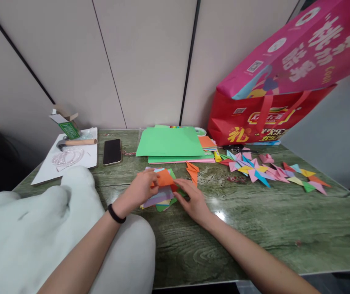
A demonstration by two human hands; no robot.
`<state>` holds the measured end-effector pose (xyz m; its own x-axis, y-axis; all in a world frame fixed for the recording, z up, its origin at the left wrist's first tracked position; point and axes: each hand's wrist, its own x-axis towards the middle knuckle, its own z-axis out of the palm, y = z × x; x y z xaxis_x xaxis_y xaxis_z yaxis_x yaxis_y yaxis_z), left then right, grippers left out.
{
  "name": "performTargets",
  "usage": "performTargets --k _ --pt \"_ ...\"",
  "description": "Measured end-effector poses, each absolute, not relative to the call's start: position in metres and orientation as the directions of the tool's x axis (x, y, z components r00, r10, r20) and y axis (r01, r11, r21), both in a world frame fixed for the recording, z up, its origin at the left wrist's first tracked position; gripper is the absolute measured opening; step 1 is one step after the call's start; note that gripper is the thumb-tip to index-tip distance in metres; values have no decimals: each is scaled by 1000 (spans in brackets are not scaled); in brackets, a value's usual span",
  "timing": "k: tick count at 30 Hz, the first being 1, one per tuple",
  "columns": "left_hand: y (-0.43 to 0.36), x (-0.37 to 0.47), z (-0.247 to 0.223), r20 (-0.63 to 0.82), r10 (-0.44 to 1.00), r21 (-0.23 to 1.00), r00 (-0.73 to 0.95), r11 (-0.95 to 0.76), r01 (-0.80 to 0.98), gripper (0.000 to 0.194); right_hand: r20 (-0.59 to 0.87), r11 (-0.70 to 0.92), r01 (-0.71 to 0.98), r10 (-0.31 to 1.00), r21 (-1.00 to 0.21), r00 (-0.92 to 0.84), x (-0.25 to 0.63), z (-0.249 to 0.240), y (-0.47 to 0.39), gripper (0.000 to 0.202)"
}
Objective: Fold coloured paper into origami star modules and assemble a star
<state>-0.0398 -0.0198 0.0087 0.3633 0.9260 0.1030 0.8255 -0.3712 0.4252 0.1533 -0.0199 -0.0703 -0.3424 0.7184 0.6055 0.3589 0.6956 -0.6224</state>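
Note:
An orange paper (164, 178), folded into a rectangle, lies over a loose stack of coloured paper squares (158, 197). My left hand (142, 187), with a black band at the wrist, pinches the orange paper at its left side. At its right end, my right hand (192, 199) touches the paper with its fingertips, thumb and fingers apart. Just behind my right hand lies a folded orange piece (192, 171). Farther back rests a pile of larger green sheets (170, 142).
Folded paper stars (254, 168) lie at the right, before red and pink bags (254, 118). A phone (112, 152), a hammer (79, 142), beads (67, 157) and a small green box (67, 125) are at the left. A white plush (40, 228) fills the near left.

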Motion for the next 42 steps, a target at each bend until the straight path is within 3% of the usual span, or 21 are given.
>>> performTargets --k 8,12,14,17,20,23,27,29,32,37,42 --pt "-23 -32 10 424 802 508 421 -595 622 7 571 592 297 805 -749 -164 153 -64 -22 12" --pt "-22 -35 10 495 858 568 137 -439 696 42 577 575 257 813 -777 -76 152 -64 -23 10" --pt "-19 -38 6 454 891 664 -15 -327 672 55 623 609 251 782 -753 -29 152 -62 -23 10" --pt "-13 -39 -3 268 958 868 -106 -192 457 80 678 654 257 735 -712 8 153 -59 -24 9" --pt "-14 -35 -7 72 995 964 76 -89 251 85 715 690 281 699 -667 -20 153 -57 -25 10" --pt "-17 -29 -7 149 964 957 219 -196 213 89 757 741 282 649 -609 -73 153 -55 -25 13" --pt "-20 -28 -5 209 963 939 170 -246 240 108 772 766 266 626 -585 -106 153 -53 -26 14" --pt "-20 -30 -3 184 965 929 187 -233 287 106 766 762 267 633 -590 -112 153 -52 -26 13" --pt "-20 -31 -1 167 960 902 224 -240 359 87 755 750 280 646 -599 -114 154 -52 -25 12" --pt "-21 -29 2 146 957 948 250 -207 241 53 742 726 313 665 -613 -89 154 -52 -26 10" --pt "-24 -24 5 124 944 947 307 -205 247 57 686 664 316 726 -678 -52 155 -49 -29 10"
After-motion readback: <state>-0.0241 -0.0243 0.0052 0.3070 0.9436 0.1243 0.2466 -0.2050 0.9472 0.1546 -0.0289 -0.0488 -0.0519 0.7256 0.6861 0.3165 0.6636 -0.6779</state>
